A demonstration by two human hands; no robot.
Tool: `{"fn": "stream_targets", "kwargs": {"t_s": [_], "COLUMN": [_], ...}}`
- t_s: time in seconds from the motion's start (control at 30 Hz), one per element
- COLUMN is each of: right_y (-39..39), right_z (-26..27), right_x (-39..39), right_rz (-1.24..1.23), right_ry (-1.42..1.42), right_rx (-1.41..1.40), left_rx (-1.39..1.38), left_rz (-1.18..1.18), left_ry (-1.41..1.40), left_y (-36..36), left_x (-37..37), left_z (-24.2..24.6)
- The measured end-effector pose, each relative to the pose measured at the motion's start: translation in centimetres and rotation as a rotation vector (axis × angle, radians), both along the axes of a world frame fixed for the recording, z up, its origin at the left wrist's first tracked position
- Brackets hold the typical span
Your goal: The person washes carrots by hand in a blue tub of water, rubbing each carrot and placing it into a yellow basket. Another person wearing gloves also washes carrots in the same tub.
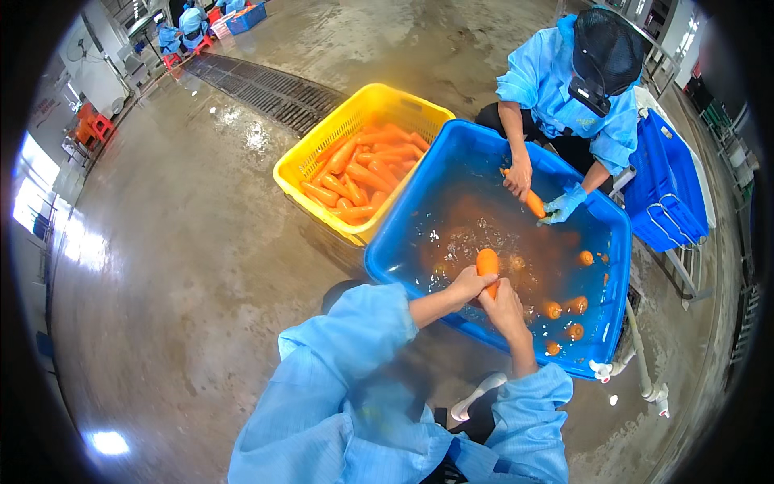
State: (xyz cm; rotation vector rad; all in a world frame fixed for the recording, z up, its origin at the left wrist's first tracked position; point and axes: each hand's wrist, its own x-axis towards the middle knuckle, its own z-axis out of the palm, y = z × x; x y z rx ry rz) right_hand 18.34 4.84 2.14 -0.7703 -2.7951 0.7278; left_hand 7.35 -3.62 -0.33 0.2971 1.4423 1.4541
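An orange carrot (487, 264) is held between my two hands over the near side of a blue plastic tub (387, 221). My left hand (470, 285) grips it from the left, and my right hand (504, 304) wraps its lower part from the right. Murky brownish water (471, 212) fills the tub, with several carrot ends (574, 331) showing at the surface on the right. Carrots lower in the water are hidden. To the left of the tub, a yellow plastic crate (296, 160) holds a pile of smooth orange carrots (363, 172).
Across the tub a person (562, 91) in a blue gown holds another carrot (535, 204), one hand gloved. Blue crates (665, 181) stand behind at right. White taps (656, 396) rise near the tub's right corner. A drain grate (266, 91) crosses the wet floor. Other people sit far back.
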Motion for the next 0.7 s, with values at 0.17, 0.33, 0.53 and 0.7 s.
{"fn": "stream_targets", "kwargs": {"t_s": [0.17,0.33,0.53,0.7], "right_y": [-0.9,2.9,6.5,12.1], "right_z": [3.3,2.3,1.2,1.1], "right_x": [-0.3,1.5,5.0,8.0], "right_rz": [0.095,0.042,0.055,-0.126], "right_ry": [-0.014,-0.009,-0.052,-0.216], "right_rx": [-0.656,-0.508,0.017,-0.102], "left_rx": [0.042,0.217,0.897,0.507], "left_rz": [0.111,0.208,0.556,0.439], "left_ry": [-0.162,-0.343,-0.403,-0.015], "left_y": [-1.5,-3.5,-5.2,-4.9], "left_x": [-1.2,-5.9,-13.7,-12.2], "left_z": [-1.0,2.1,3.2,8.0]}}
